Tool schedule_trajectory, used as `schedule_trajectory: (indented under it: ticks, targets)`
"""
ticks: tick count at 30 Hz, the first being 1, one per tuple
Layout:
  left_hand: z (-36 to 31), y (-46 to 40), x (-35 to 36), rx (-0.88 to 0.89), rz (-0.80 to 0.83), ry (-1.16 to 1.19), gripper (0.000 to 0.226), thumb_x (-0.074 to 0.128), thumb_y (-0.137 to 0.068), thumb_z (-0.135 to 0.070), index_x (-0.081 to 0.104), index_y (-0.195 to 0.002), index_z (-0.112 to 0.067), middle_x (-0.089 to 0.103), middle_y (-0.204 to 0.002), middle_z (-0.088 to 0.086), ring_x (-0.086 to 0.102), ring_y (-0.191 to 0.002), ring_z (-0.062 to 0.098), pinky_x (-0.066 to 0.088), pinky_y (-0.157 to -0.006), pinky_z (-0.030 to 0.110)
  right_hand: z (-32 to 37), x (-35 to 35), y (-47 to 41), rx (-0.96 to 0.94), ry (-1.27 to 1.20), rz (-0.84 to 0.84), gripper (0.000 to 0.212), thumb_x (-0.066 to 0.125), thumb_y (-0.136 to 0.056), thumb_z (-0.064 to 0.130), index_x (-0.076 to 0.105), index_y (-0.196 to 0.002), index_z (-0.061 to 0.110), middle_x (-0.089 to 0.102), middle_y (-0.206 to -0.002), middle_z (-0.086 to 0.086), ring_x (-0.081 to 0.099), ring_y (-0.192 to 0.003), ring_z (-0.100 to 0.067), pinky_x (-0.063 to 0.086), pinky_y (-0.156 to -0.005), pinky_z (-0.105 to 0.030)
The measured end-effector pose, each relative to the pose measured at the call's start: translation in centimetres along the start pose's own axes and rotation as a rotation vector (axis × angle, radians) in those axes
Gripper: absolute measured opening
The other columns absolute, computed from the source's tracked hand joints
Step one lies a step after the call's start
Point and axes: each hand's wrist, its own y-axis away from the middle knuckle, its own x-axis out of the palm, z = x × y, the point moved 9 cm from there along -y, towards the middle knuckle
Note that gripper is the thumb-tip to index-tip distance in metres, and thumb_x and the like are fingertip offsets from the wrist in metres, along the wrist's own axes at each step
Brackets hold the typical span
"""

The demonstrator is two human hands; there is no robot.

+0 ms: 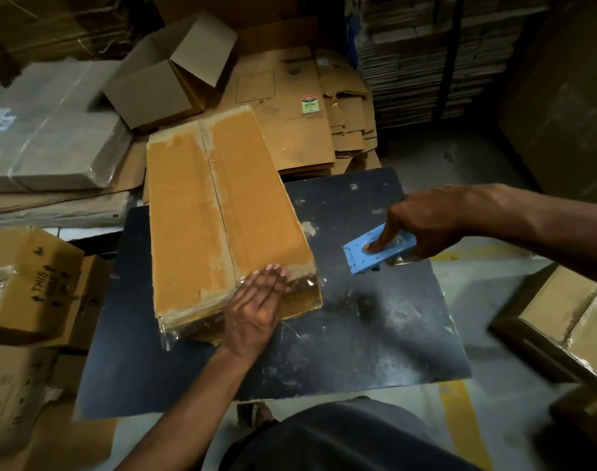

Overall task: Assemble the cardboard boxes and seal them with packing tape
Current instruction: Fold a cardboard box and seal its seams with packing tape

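Note:
A long brown cardboard box (222, 212) lies closed on the dark table (375, 334), with clear tape along its centre seam and edges. My left hand (256, 311) lies flat, fingers together, on the box's near right corner, pressing down the clear tape that wraps over the near end. My right hand (422, 226) holds a blue tape dispenser (365, 258) just above the table, to the right of the box and apart from it, with the index finger resting on the dispenser's flat side.
An open empty box (168, 76) stands behind the taped one. Flat cardboard blanks (300, 107) pile up at the back. A wrapped bundle (52, 130) and printed boxes (35, 287) crowd the left. Another taped box (562, 321) sits on the floor at right.

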Motion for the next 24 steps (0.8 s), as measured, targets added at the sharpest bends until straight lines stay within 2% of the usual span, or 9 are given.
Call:
schedule_trajectory:
  ticks: [3, 7, 12, 14, 16, 18, 19, 21, 24]
  targets:
    - [-0.2, -0.2, -0.2, 0.018, 0.006, -0.017, 0.051, 0.081, -0.085, 0.0, 0.066, -0.134, -0.004, 0.065, -0.138, 0.014, 0.065, -0.126, 0.03, 0.054, -0.105, 0.049, 0.2, 0.6, -1.0, 0.015, 0.031, 0.014, 0.061, 0.07, -0.094, 0.047, 0.041, -0.147, 0.056, 0.055, -0.132, 0.01, 0.057, -0.106, -0.014, 0.052, -0.091, -0.033]
    - [-0.4, -0.7, -0.6, -0.031, 0.087, 0.0, 0.038, 0.07, -0.097, -0.021, 0.068, -0.131, -0.004, 0.065, -0.135, 0.012, 0.068, -0.121, 0.027, 0.055, -0.104, 0.046, 2.7, 1.0, -3.3, -0.027, 0.025, 0.019, 0.06, 0.072, -0.095, 0.03, 0.048, -0.148, 0.044, 0.058, -0.138, 0.008, 0.057, -0.113, -0.017, 0.044, -0.087, -0.031]
    - [-0.4, -5.0, -1.6, -0.034, 0.309, 0.015, 0.058, 0.067, -0.089, -0.054, 0.072, -0.128, -0.011, 0.072, -0.128, 0.01, 0.07, -0.116, 0.026, 0.056, -0.098, 0.041, 4.5, -0.1, -4.3, -0.085, 0.065, -0.047, 0.049, 0.066, -0.099, 0.025, 0.056, -0.145, 0.039, 0.062, -0.141, 0.01, 0.061, -0.121, -0.02, 0.041, -0.078, -0.023]
    - [-1.1, -6.7, -0.6, 0.095, 0.439, 0.024, 0.07, 0.058, -0.088, -0.065, 0.065, -0.137, -0.015, 0.062, -0.144, 0.012, 0.059, -0.133, 0.028, 0.046, -0.11, 0.045, 4.9, -0.4, -4.7, -0.091, 0.048, -0.058, 0.042, 0.065, -0.1, 0.027, 0.061, -0.141, 0.038, 0.065, -0.135, 0.012, 0.064, -0.112, -0.018, 0.038, -0.061, -0.016]
    - [-1.9, -7.8, 1.2, 0.238, 0.582, 0.036, 0.076, 0.055, -0.087, -0.072, 0.059, -0.144, -0.022, 0.045, -0.16, 0.011, 0.041, -0.148, 0.028, 0.034, -0.119, 0.05, 5.2, -0.7, -5.6, -0.053, 0.042, -0.085, 0.032, 0.068, -0.098, 0.033, 0.066, -0.13, 0.034, 0.069, -0.112, 0.012, 0.062, -0.086, -0.015, 0.034, -0.052, -0.019]
    - [-2.3, -8.5, 2.7, 0.333, 0.672, 0.019, 0.077, 0.054, -0.086, -0.076, 0.061, -0.142, -0.025, 0.044, -0.161, 0.01, 0.036, -0.151, 0.029, 0.03, -0.12, 0.054, 5.3, -0.1, -6.7, 0.041, 0.066, -0.075, 0.024, 0.07, -0.096, 0.042, 0.066, -0.114, 0.027, 0.061, -0.091, 0.008, 0.057, -0.077, -0.015, 0.048, -0.062, -0.028]
    - [-2.4, -8.8, 3.1, 0.363, 0.69, 0.0, 0.077, 0.054, -0.084, -0.077, 0.064, -0.139, -0.024, 0.047, -0.158, 0.01, 0.039, -0.15, 0.03, 0.031, -0.119, 0.054, 5.1, 0.9, -7.3, 0.106, 0.092, -0.031, 0.026, 0.069, -0.095, 0.045, 0.062, -0.11, 0.025, 0.059, -0.094, 0.004, 0.058, -0.084, -0.02, 0.053, -0.074, -0.037]
    - [-2.5, -9.5, 3.3, 0.427, 0.681, -0.03, 0.076, 0.055, -0.082, -0.079, 0.069, -0.131, -0.023, 0.056, -0.15, 0.009, 0.046, -0.144, 0.03, 0.034, -0.116, 0.056, 3.9, 4.0, -8.1, 0.23, 0.15, 0.078, 0.033, 0.067, -0.096, 0.045, 0.059, -0.12, 0.024, 0.056, -0.107, -0.004, 0.056, -0.097, -0.029, 0.051, -0.091, -0.049]
    - [-2.7, -10.3, 3.7, 0.49, 0.692, -0.028, 0.075, 0.05, -0.08, -0.086, 0.073, -0.121, -0.028, 0.059, -0.145, 0.005, 0.046, -0.141, 0.031, 0.031, -0.115, 0.058, 0.9, 8.7, -8.7, 0.32, 0.046, 0.164, 0.04, 0.064, -0.097, 0.047, 0.059, -0.13, 0.026, 0.054, -0.114, -0.006, 0.055, -0.099, -0.031, 0.05, -0.09, -0.052]
